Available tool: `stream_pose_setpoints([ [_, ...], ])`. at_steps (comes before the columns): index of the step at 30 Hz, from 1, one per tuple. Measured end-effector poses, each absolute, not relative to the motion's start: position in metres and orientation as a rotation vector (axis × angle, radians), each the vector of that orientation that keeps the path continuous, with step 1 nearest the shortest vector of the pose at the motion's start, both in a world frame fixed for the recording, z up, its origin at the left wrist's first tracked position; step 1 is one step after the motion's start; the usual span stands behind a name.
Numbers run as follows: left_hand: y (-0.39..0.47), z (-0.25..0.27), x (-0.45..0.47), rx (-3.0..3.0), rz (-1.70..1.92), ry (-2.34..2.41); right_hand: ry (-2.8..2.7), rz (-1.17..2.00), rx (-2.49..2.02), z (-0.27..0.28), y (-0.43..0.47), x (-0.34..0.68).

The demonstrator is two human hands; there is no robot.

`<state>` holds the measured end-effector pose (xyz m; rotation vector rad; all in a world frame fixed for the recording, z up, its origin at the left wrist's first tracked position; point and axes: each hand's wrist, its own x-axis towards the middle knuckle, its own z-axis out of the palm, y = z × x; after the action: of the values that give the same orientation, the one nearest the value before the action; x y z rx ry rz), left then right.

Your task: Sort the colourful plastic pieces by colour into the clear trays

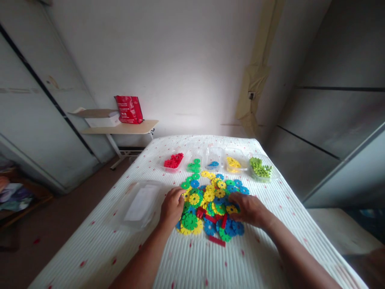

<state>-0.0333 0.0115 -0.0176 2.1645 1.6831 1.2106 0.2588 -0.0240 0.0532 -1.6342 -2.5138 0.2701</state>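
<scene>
A loose pile of flower-shaped plastic discs (209, 195) in yellow, green and blue lies on the table, with several red blocks (217, 241) among and in front of it. My left hand (173, 206) is at the pile's left edge, fingers curled and close to the thumb; what they hold, if anything, is hidden. On the right side, my right hand (249, 209) rests against the discs with thumb and fingers apart, around a yellow disc (232, 209) that lies in the pile. Some fingertips are hidden among the pieces.
Behind the pile stand clear tubs of red pieces (173, 160), blue discs (213, 164), yellow pieces (233, 162) and light-green pieces (260, 167). Green discs (194, 165) sit near them. A clear plastic lid (140, 204) lies left. A side table (129, 127) bears a red bag (129, 109).
</scene>
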Motion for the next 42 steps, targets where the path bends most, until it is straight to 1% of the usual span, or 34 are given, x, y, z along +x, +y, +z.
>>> stream_pose_setpoints([
  [5,0.011,-0.018,-0.032,2.172,1.197,1.69,-2.573,0.209,-1.685,0.051,-0.026,0.249],
  [14,0.01,-0.017,-0.032,2.135,1.229,1.679,-2.448,0.386,-1.614,0.059,-0.022,0.274],
  [21,0.011,-0.017,-0.032,2.114,1.192,1.682,-2.382,0.284,-1.482,0.074,0.003,0.273],
  [27,0.012,-0.018,-0.033,2.101,1.211,1.66,-2.432,0.122,-1.67,0.076,0.021,0.236],
  [33,0.012,-0.019,-0.033,2.092,1.213,1.663,-2.592,0.11,-1.811,0.073,0.018,0.211],
  [42,0.013,-0.02,-0.033,2.089,1.23,1.654,-2.62,0.005,-1.813,0.062,0.019,0.212],
])
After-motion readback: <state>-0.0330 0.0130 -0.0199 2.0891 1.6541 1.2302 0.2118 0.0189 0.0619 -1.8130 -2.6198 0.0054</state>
